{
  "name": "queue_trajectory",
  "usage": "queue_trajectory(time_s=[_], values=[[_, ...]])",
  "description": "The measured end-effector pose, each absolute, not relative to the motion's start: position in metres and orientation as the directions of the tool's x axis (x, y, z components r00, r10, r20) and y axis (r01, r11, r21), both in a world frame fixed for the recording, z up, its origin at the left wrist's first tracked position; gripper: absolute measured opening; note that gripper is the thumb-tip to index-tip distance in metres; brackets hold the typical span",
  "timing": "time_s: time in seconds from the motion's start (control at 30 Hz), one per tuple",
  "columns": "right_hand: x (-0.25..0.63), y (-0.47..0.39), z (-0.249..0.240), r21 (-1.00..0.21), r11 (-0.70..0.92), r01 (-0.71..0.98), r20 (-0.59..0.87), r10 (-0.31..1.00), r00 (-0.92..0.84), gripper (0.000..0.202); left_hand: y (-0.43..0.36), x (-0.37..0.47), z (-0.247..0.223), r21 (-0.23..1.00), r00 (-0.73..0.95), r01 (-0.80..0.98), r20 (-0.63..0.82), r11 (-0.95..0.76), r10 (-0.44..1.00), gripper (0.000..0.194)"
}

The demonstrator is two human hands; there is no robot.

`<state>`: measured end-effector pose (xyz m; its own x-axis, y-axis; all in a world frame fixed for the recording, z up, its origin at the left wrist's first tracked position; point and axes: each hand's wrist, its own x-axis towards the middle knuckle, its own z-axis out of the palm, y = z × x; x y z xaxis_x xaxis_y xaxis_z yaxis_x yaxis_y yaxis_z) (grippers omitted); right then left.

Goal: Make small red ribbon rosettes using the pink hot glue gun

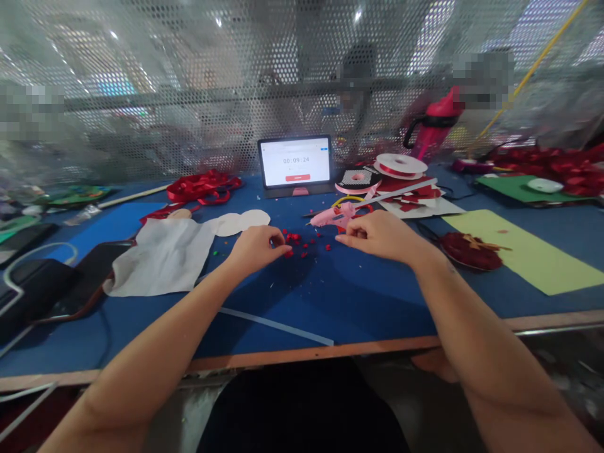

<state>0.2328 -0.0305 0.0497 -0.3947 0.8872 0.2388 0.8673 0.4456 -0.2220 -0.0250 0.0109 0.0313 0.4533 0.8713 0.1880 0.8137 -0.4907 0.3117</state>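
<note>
Small red pieces (304, 244) lie scattered on the blue table between my two hands. My left hand (255, 247) is at their left edge, fingers curled and thumb tip beside a red piece; whether it grips that piece cannot be made out. On the other side, my right hand (377, 236) has its fingers bent in and thumb close to the index finger. Anything inside it is hidden. Just behind the right hand lies a pink glue gun (333, 216), its nozzle pointing left. White rounded cutouts (243, 222) are beyond the left hand.
A tablet (296, 165) showing a timer stands at the back. Ribbon spools (400, 166) and a pink bottle (434, 129) are behind right. White cloth (163, 258) lies left, yellow sheet (528, 248) right. A clear strip (278, 325) lies near the table's front edge.
</note>
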Motion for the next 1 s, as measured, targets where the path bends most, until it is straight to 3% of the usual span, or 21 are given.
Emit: queue_trajectory(time_s=[0.1,0.23,0.3,0.5,0.6,0.77,0.87,1.0], values=[[0.247,-0.031,0.055,-0.062,0.348,0.936,0.061,0.937,-0.344,0.046,0.01,-0.026,0.03,0.255,0.474,0.832,0.132,-0.492,0.87,0.025],[0.261,-0.029,0.052,0.022,0.215,0.976,-0.115,0.971,-0.211,0.053,0.009,-0.024,0.027,0.211,0.493,0.844,0.058,-0.493,0.868,0.023],[0.266,-0.026,0.049,0.03,0.176,0.984,-0.136,0.976,-0.17,0.053,0.009,-0.023,0.026,0.223,0.504,0.837,0.036,-0.499,0.863,0.02],[0.272,-0.009,0.035,-0.13,0.272,0.954,0.038,0.962,-0.269,0.062,0.01,-0.023,0.028,0.293,0.495,0.818,0.082,-0.496,0.865,0.018],[0.269,0.0,0.028,-0.222,0.368,0.903,0.105,0.93,-0.353,0.052,0.011,-0.023,0.028,0.395,0.531,0.743,0.145,-0.541,0.835,0.017],[0.259,0.009,0.016,-0.394,0.295,0.871,0.101,0.955,-0.278,0.044,0.005,-0.018,0.029,0.51,0.64,0.597,0.163,-0.62,0.751,0.012],[0.256,0.011,0.01,-0.518,0.231,0.824,0.07,0.971,-0.228,0.043,-0.004,-0.012,0.03,0.426,0.715,0.575,0.153,-0.699,0.682,0.011],[0.256,0.014,0.006,-0.558,0.185,0.809,0.012,0.976,-0.215,0.041,-0.013,-0.007,0.031,0.11,0.814,0.567,0.077,-0.816,0.576,0.018]])
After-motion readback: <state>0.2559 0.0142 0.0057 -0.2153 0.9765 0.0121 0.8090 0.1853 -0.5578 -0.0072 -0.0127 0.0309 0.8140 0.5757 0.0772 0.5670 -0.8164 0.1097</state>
